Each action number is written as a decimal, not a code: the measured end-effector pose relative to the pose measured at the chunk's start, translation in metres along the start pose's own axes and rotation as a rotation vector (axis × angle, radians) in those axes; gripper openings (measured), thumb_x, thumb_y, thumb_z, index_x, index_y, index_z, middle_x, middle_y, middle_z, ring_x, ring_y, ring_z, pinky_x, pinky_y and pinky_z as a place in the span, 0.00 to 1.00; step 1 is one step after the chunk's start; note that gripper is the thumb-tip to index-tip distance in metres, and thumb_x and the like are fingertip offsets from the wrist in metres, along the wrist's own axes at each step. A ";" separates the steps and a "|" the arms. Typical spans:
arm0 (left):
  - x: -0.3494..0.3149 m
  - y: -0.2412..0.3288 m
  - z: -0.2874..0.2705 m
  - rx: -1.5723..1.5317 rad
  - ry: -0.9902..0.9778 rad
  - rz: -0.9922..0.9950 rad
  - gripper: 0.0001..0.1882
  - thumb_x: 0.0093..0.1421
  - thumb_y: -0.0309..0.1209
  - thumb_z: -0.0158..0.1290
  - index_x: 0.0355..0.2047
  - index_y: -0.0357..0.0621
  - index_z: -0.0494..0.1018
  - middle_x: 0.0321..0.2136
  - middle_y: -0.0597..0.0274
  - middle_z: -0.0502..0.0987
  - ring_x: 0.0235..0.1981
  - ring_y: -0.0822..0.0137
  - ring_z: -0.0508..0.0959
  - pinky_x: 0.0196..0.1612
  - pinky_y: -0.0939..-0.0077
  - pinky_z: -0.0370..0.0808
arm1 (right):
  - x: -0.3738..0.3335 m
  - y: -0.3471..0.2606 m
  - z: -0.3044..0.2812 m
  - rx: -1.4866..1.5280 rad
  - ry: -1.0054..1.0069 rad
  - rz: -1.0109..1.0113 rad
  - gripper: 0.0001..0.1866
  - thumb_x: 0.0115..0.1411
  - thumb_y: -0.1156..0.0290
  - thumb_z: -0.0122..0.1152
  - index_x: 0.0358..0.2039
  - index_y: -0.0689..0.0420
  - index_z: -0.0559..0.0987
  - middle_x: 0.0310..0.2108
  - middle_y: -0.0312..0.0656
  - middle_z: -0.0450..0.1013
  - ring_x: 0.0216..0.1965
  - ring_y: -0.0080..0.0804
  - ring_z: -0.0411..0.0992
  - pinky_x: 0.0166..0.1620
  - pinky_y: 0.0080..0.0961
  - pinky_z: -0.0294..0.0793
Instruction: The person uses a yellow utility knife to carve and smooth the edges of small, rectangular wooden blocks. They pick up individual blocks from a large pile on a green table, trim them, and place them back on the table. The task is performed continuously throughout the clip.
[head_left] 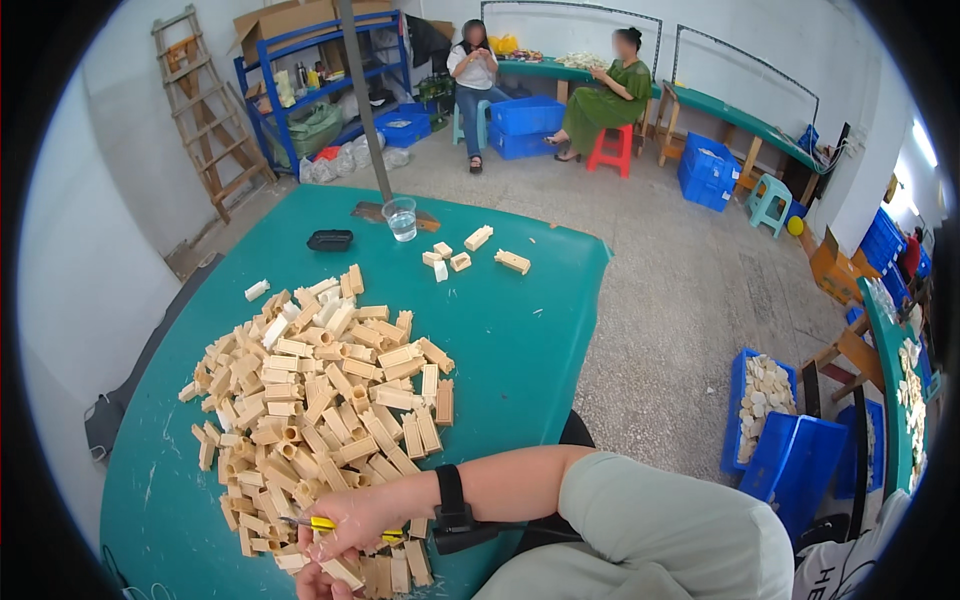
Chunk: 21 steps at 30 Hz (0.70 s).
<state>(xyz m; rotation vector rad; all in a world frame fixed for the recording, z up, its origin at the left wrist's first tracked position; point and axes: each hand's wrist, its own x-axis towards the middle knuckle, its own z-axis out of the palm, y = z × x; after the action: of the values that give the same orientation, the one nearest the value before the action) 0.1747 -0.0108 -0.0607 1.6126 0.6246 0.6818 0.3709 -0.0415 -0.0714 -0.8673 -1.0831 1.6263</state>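
Observation:
My right hand (358, 518) grips a yellow-and-black craft knife (322, 523), its thin metal tip pointing left over the pile. Below it, at the lower edge of the view, my left hand (316, 584) shows only in part, with its fingers closed round a small beige block-shaped piece (343, 573). The two hands almost touch. Around and beyond them spreads a large heap of beige hollow block pieces (330, 400), some lying on their sides and some showing open round ends. A black band with a small box (453, 515) sits on my right wrist.
The green table (500, 340) also bears a plastic cup of clear liquid (400, 220), a black case (330, 240) and a few separate beige pieces (512, 262). A metal pole (366, 110) rises at its far edge. Blue crates (795, 460) stand right. Two people sit far off.

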 end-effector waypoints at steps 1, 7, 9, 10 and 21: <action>0.000 -0.001 0.001 0.019 0.011 0.024 0.13 0.58 0.25 0.48 0.44 0.36 0.66 0.30 0.63 0.71 0.28 0.75 0.69 0.32 0.83 0.66 | 0.000 0.001 0.000 -0.017 -0.001 -0.011 0.16 0.54 0.64 0.58 0.39 0.58 0.68 0.21 0.34 0.66 0.17 0.17 0.64 0.16 0.14 0.58; -0.002 0.004 -0.001 0.011 0.003 -0.010 0.14 0.57 0.24 0.49 0.44 0.37 0.66 0.29 0.65 0.70 0.27 0.77 0.68 0.30 0.85 0.65 | 0.003 0.002 0.001 -0.013 0.004 -0.005 0.16 0.54 0.62 0.58 0.38 0.58 0.68 0.19 0.35 0.66 0.16 0.17 0.63 0.15 0.13 0.57; 0.000 0.004 0.000 -0.003 -0.009 -0.018 0.14 0.57 0.24 0.49 0.44 0.37 0.66 0.28 0.66 0.70 0.27 0.77 0.67 0.30 0.86 0.65 | -0.001 -0.004 0.000 -0.030 0.009 0.014 0.16 0.54 0.62 0.58 0.38 0.58 0.69 0.18 0.35 0.66 0.16 0.17 0.63 0.15 0.14 0.57; 0.000 0.002 -0.001 0.038 -0.003 0.008 0.14 0.56 0.24 0.50 0.44 0.38 0.66 0.26 0.67 0.69 0.25 0.78 0.66 0.27 0.87 0.64 | 0.002 -0.001 -0.001 -0.024 -0.005 0.004 0.16 0.54 0.61 0.58 0.37 0.58 0.69 0.17 0.34 0.65 0.16 0.17 0.62 0.15 0.14 0.56; 0.000 -0.010 -0.006 -0.022 -0.029 -0.034 0.14 0.58 0.25 0.48 0.45 0.39 0.65 0.24 0.67 0.67 0.21 0.78 0.66 0.24 0.85 0.64 | 0.003 0.002 -0.001 -0.040 -0.008 -0.005 0.16 0.54 0.61 0.58 0.38 0.57 0.69 0.16 0.34 0.65 0.16 0.17 0.62 0.16 0.14 0.57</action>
<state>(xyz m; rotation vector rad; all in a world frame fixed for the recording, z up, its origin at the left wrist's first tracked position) 0.1703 -0.0054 -0.0699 1.5856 0.6199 0.6368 0.3708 -0.0383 -0.0735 -0.8839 -1.1264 1.6098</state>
